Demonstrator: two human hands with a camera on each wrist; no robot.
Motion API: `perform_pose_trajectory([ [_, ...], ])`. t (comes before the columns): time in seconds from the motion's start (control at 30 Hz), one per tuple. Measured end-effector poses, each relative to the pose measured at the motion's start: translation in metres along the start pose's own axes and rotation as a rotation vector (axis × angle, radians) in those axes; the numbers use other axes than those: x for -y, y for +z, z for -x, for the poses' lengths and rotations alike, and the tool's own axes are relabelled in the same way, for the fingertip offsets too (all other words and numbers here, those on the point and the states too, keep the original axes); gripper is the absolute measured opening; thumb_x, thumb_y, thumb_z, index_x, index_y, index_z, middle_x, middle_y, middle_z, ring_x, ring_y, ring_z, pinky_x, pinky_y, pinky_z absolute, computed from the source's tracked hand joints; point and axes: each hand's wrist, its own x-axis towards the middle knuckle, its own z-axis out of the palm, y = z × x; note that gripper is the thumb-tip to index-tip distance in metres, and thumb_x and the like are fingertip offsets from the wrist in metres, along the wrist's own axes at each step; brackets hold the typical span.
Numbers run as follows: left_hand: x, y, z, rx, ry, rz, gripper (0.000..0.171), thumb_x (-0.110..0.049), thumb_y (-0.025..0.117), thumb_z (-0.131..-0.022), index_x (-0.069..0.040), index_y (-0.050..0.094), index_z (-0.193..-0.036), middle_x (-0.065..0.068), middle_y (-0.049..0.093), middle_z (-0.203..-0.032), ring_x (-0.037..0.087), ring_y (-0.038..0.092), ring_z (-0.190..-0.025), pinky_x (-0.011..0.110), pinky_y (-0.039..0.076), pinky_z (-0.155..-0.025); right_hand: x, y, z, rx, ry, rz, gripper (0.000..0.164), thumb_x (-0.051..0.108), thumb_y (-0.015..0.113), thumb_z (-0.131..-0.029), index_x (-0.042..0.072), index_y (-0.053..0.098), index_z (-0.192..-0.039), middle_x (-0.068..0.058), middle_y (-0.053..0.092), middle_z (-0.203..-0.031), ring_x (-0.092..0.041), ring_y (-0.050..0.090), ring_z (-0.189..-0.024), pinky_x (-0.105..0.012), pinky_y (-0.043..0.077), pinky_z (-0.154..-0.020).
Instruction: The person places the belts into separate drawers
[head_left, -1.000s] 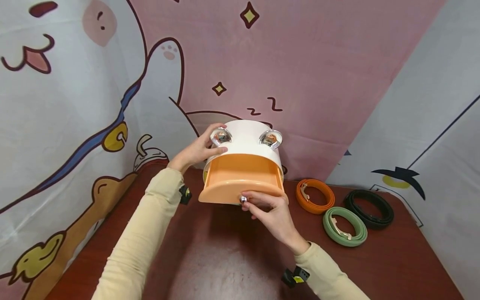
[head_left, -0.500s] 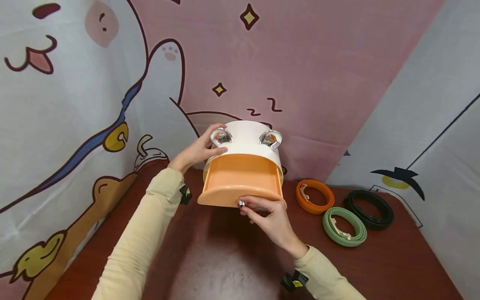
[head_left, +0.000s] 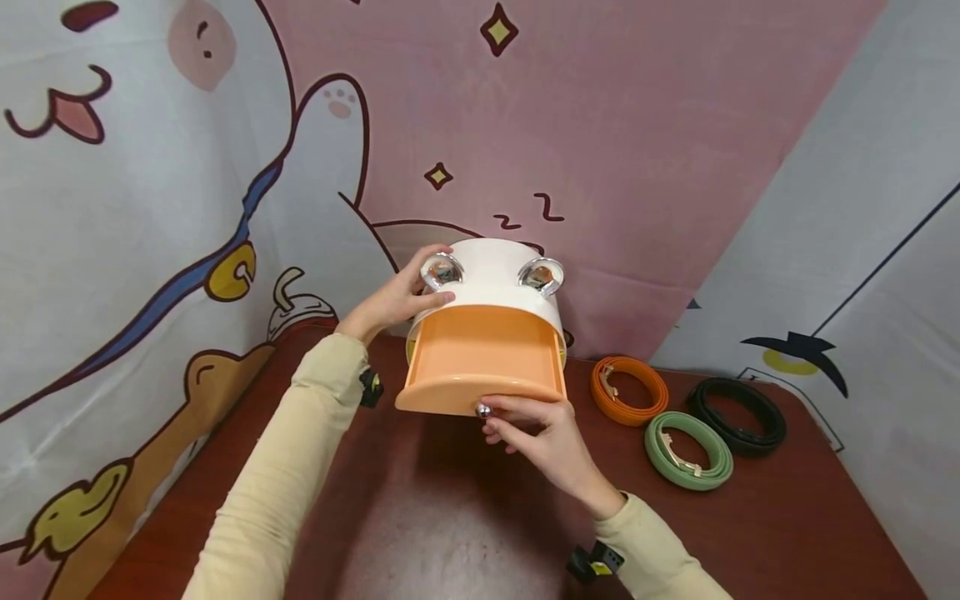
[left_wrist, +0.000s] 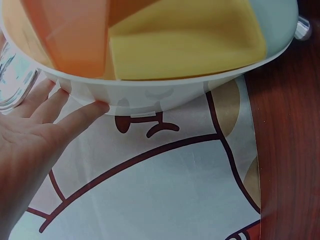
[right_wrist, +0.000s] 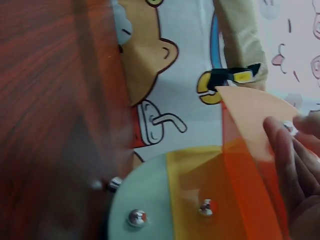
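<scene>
At the back of the table point(head_left: 450, 533), near the printed cloth point(head_left: 637, 125), a white box point(head_left: 495, 271) stands with its top orange drawer point(head_left: 487, 346) jutting out towards the person. The right hand point(head_left: 551, 442) has thumb and forefinger nipped on the drawer's small silver knob point(head_left: 483, 410). The left hand point(head_left: 401, 292) is spread over the box's corner, thumb and fingers either side of one silver eye point(head_left: 442, 273), more pressing than clasping. Off to the right lie an orange belt point(head_left: 637, 414), a green belt point(head_left: 686, 477) and a black belt point(head_left: 752, 444), all coiled.

What I'd worry about is that overhang. With much more pulling, the drawer could run out of its slot and drop at the front. If the left hand let up, a tug might drag or tip the box forward. The knob looks slick, so the pinch could slide off; an off-centre pull could skew the drawer and jam it.
</scene>
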Motion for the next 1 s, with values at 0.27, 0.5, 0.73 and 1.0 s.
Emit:
perform_pose_trajectory([
  [0.27, 0.002, -0.003, -0.001, -0.003, 0.010, 0.001, 0.067, -0.001, 0.060, -0.095, -0.010, 0.020, -0.148, 0.022, 0.046, -0.130, 0.030, 0.051, -0.117, 0.036, 0.045, -0.090, 0.013, -0.017, -0.002, 0.060, 0.006, 0.017, 0.028, -0.005, 0.068, -0.087, -0.002, 0.069, -0.115, -0.011, 0.072, -0.095, -0.023, 0.070, -0.072, -0.032, 0.054, -0.055],
  [0.5, 0.003, -0.003, 0.001, -0.004, 0.001, 0.001, 0.067, -0.002, 0.061, -0.095, -0.012, 0.021, -0.148, 0.021, 0.046, -0.131, 0.030, 0.049, -0.121, 0.037, 0.044, -0.092, 0.007, -0.041, 0.008, 0.042, -0.018, 0.022, 0.028, -0.010, 0.065, -0.087, -0.005, 0.068, -0.115, -0.011, 0.073, -0.089, -0.023, 0.071, -0.073, -0.031, 0.054, -0.056],
  [0.73, 0.002, -0.004, 0.001, -0.008, -0.003, 0.004, 0.068, -0.002, 0.061, -0.094, -0.012, 0.020, -0.148, 0.019, 0.045, -0.131, 0.030, 0.049, -0.122, 0.037, 0.045, -0.092, 0.004, -0.061, 0.014, 0.045, -0.011, -0.012, 0.024, -0.014, 0.063, -0.087, -0.009, 0.067, -0.110, -0.016, 0.071, -0.088, -0.025, 0.071, -0.074, -0.034, 0.055, -0.057],
  [1.0, 0.004, -0.002, -0.001, 0.008, 0.000, 0.023, 0.068, -0.001, 0.060, -0.095, -0.012, 0.019, -0.149, 0.023, 0.046, -0.128, 0.029, 0.054, -0.111, 0.034, 0.047, -0.086, -0.002, -0.082, 0.026, 0.038, 0.003, 0.042, 0.025, -0.015, 0.062, -0.087, -0.007, 0.068, -0.109, -0.015, 0.072, -0.089, -0.023, 0.070, -0.075, -0.034, 0.055, -0.059],
])
